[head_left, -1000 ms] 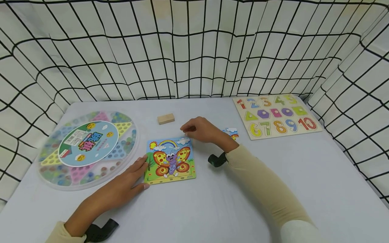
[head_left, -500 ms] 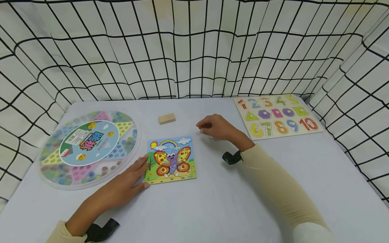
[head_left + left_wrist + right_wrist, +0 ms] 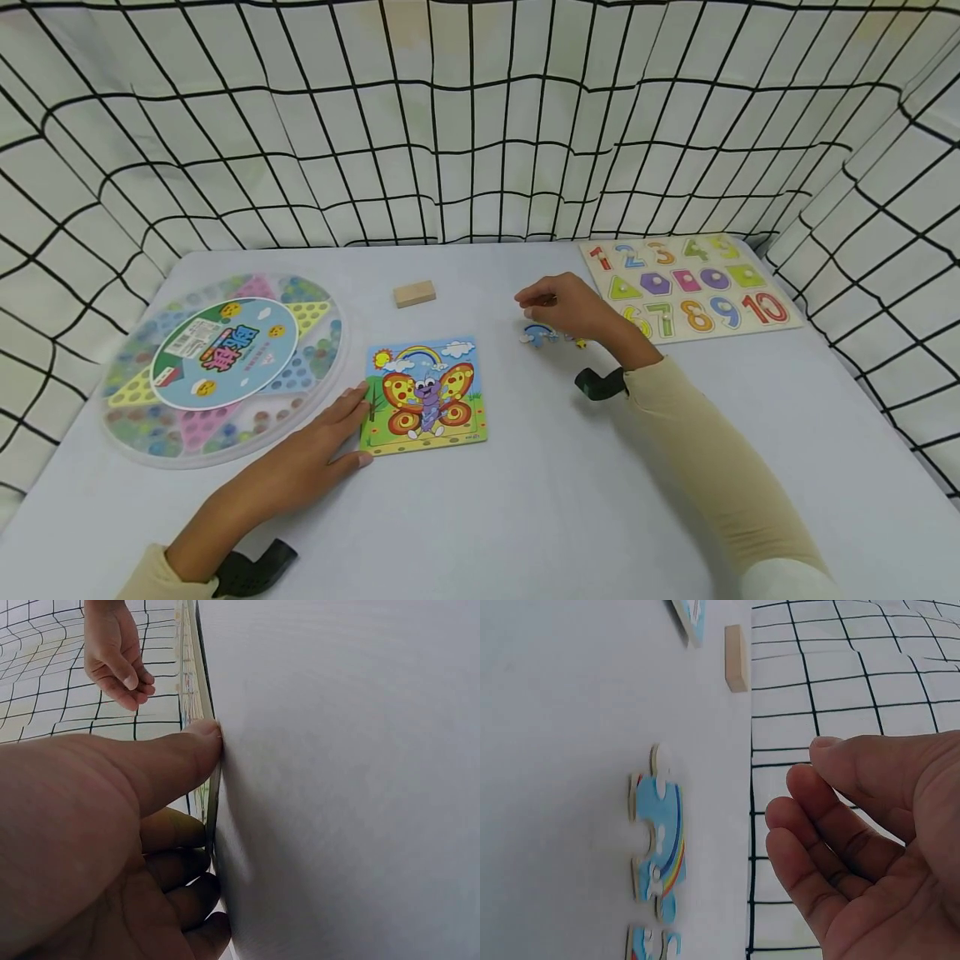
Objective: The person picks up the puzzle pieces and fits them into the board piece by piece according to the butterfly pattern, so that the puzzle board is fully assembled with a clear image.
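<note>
A square puzzle board with a butterfly picture (image 3: pixel 426 400) lies on the white table. My left hand (image 3: pixel 307 462) rests along its left side, fingers extended at the edge and thumb by the near corner. In the left wrist view the thumb tip (image 3: pixel 206 735) touches the board's edge. To the right of the board, my right hand (image 3: pixel 573 308) is held over loose jigsaw pieces. Its fingers are loosely bent, with nothing between them in the right wrist view. Below it lies a rainbow jigsaw piece (image 3: pixel 664 832), with another jigsaw piece (image 3: pixel 649 943) beside it, partly cut off.
A small wooden block (image 3: pixel 414 293) lies behind the butterfly board. At the left sits a round marble game set (image 3: pixel 315 433) under a clear cover. A number and shape board (image 3: pixel 783 325) lies at the back right. Black netting (image 3: pixel 472 150) over white cloth surrounds the table.
My right hand has moved right, from the butterfly board's far corner to above the loose pieces, and the rainbow piece now shows below it. The left hand has stayed at the board.
</note>
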Motion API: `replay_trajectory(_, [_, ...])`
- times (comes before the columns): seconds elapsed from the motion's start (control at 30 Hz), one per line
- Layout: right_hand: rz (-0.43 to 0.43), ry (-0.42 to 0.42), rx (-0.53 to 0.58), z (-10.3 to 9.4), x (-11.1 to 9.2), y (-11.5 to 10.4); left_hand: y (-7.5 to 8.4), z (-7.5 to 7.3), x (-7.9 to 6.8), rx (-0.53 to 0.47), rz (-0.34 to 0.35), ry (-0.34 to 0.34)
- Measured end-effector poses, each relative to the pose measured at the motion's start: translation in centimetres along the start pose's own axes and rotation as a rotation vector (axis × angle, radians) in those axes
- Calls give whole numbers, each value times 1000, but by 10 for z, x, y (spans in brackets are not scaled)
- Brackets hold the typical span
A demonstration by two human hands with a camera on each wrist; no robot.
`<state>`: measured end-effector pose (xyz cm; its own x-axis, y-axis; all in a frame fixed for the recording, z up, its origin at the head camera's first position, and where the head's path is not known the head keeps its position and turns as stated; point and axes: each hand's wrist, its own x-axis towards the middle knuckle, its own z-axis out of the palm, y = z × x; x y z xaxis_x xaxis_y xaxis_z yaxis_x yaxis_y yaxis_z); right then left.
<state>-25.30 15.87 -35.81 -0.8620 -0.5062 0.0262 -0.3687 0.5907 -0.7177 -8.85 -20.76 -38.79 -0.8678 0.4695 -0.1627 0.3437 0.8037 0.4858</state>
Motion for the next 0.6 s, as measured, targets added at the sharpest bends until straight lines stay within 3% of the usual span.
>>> replay_trajectory(0.23, [61,33,-27,-10,-12,12,1,0,0,13,-7,-8])
replay_trajectory(0.6, [89,10,-26,-4,-15,32,2,-1,-1,8,0,-3])
